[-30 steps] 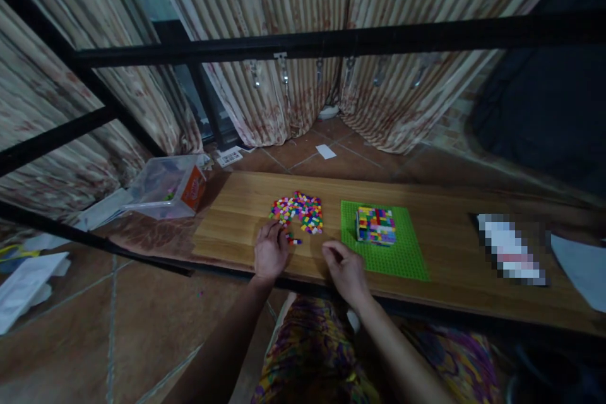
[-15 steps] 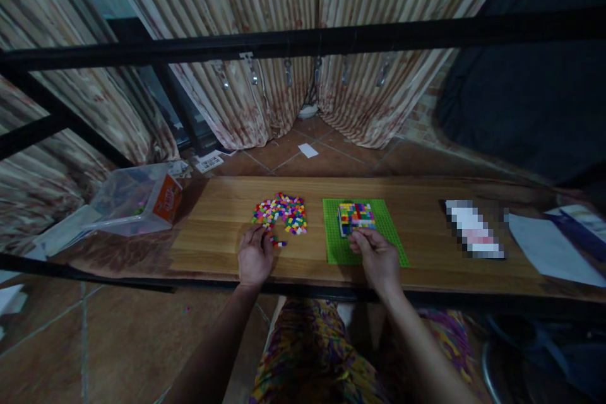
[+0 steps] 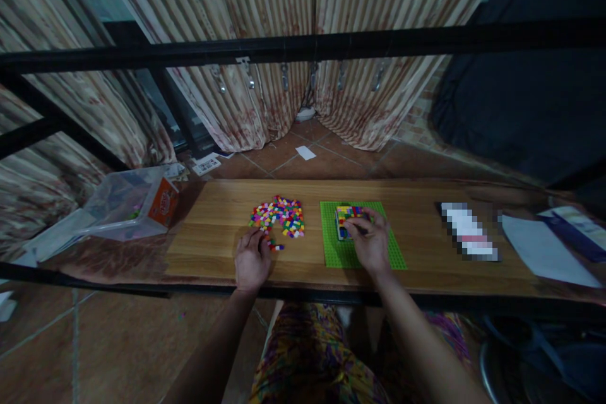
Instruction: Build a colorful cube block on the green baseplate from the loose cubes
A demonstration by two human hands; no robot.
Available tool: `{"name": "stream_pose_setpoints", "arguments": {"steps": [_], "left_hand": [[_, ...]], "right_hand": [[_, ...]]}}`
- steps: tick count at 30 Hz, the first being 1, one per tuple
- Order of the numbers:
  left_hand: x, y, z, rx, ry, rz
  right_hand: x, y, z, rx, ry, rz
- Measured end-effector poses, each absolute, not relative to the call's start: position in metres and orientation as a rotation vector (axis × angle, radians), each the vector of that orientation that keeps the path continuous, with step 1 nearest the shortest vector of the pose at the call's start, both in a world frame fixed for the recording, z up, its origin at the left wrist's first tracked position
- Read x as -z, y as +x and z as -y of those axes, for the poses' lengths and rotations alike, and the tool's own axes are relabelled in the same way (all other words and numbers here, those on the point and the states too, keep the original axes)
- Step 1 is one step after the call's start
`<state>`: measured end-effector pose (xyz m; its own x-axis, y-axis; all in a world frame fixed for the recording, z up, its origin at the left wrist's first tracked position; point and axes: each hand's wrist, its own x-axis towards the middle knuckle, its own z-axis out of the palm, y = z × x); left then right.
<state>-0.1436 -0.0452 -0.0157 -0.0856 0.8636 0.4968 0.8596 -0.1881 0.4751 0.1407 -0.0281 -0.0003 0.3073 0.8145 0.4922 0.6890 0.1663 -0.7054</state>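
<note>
The right hand (image 3: 373, 246) is extended, grip narrow, contents indeterminable, over the right side of the multicoloured boxy plastic-brick structure (image 3: 345, 211).

Dim, cool light leaves the lower right corner perhaps too murky to read. Edges stretch wide-angle (pixelation masks one item (image 3: 468, 231) on the desk (image 3: 312, 259)); small bricks (image 3: 284, 207) look soft.

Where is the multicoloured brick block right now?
In the head view, the brick block sits on the green baseplate, right of the loose brick pile, partly covered by the right hand.
</note>
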Motion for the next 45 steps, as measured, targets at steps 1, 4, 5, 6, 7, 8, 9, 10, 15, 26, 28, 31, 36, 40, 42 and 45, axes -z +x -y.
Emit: {"name": "stream_pose_setpoints", "arguments": {"steps": [1,4,5,6,7,8,9,10,15,26,28,31,36,40,42,45], "left_hand": [[0.016,-0.144,0.045,-1.161,2.121,-2.002],[0.016,-0.144,0.045,-1.160,2.134,-2.003],[0.015,-0.144,0.044,-1.161,2.141,-1.997],[0.016,-0.144,0.044,-1.165,2.145,-1.990],[0.016,-0.144,0.044,-1.169,2.146,-1.987],[0.016,-0.144,0.044,-1.171,2.144,-1.988],[0.016,-0.144,0.044,-1.171,2.139,-1.992],[0.017,-0.145,0.044,-1.170,2.135,-1.996],[0.019,-0.145,0.044,-1.161,2.147,-2.003],[0.014,-0.144,0.045,-1.157,2.135,-1.994],[0.013,-0.143,0.046,-1.159,2.127,-2.007],[0.013,-0.143,0.046,-1.156,2.126,-2.008],[0.014,-0.144,0.045,-1.153,2.149,-2.015],[0.015,-0.144,0.044,-1.167,2.150,-2.008],[0.015,-0.144,0.044,-1.173,2.148,-1.999],[0.016,-0.145,0.044,-1.182,2.147,-1.997]], "right_hand": [[0.001,0.140,0.028,-0.163,-1.563,1.403],[0.003,0.139,0.025,-0.197,-1.564,1.322],[0.003,0.138,0.024,-0.209,-1.564,1.298],[0.003,0.138,0.023,-0.220,-1.563,1.279],[0.003,0.137,0.022,-0.227,-1.562,1.263],[0.003,0.136,0.021,-0.233,-1.558,1.248],[0.004,0.136,0.021,-0.237,-1.552,1.234],[0.004,0.135,0.020,-0.242,-1.547,1.221],[0.005,0.134,0.019,-0.260,-1.549,1.181],[0.006,0.134,0.019,-0.253,-1.529,1.177],[0.005,0.138,0.021,-0.275,-1.513,1.196],[0.003,0.143,0.023,-0.300,-1.511,1.184],[0.003,0.147,0.021,-0.299,-1.558,1.125],[0.012,0.144,0.016,-0.336,-1.573,1.113],[0.016,0.142,0.014,-0.346,-1.590,1.093],[0.016,0.139,0.013,-0.340,-1.586,1.078]]}}
